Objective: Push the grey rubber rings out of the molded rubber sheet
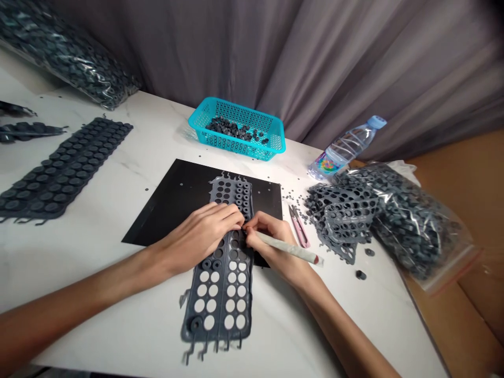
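Observation:
A dark grey rubber sheet (pixel 222 294) with rows of round holes lies lengthwise before me, its far half on a black mat (pixel 165 202). Some holes still hold small ring-shaped rubber pieces, mostly in the far right rows. My left hand (pixel 214 228) rests across the middle of the sheet, fingers bent together and pressing on it; the fingertips are partly hidden. Gripped in my right hand (pixel 271 236) is a pen-like tool (pixel 289 248) with a pale wrapped handle and a reddish end. Its tip meets the sheet beside my left fingertips and is too small to make out.
A turquoise basket (pixel 240 149) with loose rubber pieces stands at the back. Pink thread snips (pixel 300 227), a pile of holed sheets (pixel 346 210), a water bottle (pixel 346 147) and a filled plastic bag (pixel 425 226) lie right. Another studded sheet (pixel 66 168) and large bag (pixel 74 58) are left.

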A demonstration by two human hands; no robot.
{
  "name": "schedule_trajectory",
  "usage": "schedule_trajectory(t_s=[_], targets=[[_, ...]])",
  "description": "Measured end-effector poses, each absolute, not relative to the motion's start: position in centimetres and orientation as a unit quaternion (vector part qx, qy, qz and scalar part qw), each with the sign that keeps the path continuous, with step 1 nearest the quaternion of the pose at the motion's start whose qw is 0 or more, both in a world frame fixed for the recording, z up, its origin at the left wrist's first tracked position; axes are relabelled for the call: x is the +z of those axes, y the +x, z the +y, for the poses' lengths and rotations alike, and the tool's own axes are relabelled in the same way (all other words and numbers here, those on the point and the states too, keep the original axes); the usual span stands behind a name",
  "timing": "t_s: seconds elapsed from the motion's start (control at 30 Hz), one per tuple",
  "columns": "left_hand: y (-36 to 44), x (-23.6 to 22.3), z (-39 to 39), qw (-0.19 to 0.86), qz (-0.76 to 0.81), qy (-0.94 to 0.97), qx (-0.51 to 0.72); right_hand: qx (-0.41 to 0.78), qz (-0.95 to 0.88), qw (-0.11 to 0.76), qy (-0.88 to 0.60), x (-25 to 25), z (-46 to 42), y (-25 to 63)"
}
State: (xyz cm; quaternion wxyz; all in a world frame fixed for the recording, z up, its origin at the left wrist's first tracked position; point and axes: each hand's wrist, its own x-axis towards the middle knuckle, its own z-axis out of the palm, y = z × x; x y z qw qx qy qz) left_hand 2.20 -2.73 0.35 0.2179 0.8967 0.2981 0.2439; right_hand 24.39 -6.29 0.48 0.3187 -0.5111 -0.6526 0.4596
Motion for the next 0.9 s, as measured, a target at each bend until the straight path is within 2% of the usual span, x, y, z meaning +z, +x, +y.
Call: schedule_trajectory(t_s=[0.1,0.17,0.3,0.43,0.67,0.9], targets=[[1.5,1.6,-2.2,0.273,0.385,0.779,0.413,0.450,-0.651,0.321,-0.521,0.4,-6.6,24.4],[0.8,2.7,-1.4,0.352,0.414,0.699,0.464,0.471,-0.630,0.330,-0.522,0.1,-6.7,24.6],[-0.1,3.3,-0.6,0.556,0.386,0.628,0.384,0.541,-0.557,0.372,-0.509,-0.3,-6.5,24.9],[0.3,2.7,-1.0,0.674,0.376,0.529,0.352,0.536,-0.523,0.426,-0.508,-0.1,-5.9,24.9],[0.5,1.8,-1.6,0.757,0.373,0.458,0.281,0.534,-0.517,0.425,-0.517,-0.1,-5.8,24.9],[0.7,1.1,-1.9,0.781,0.363,0.443,0.249,0.537,-0.528,0.419,-0.508,-0.9,-6.0,25.1]])
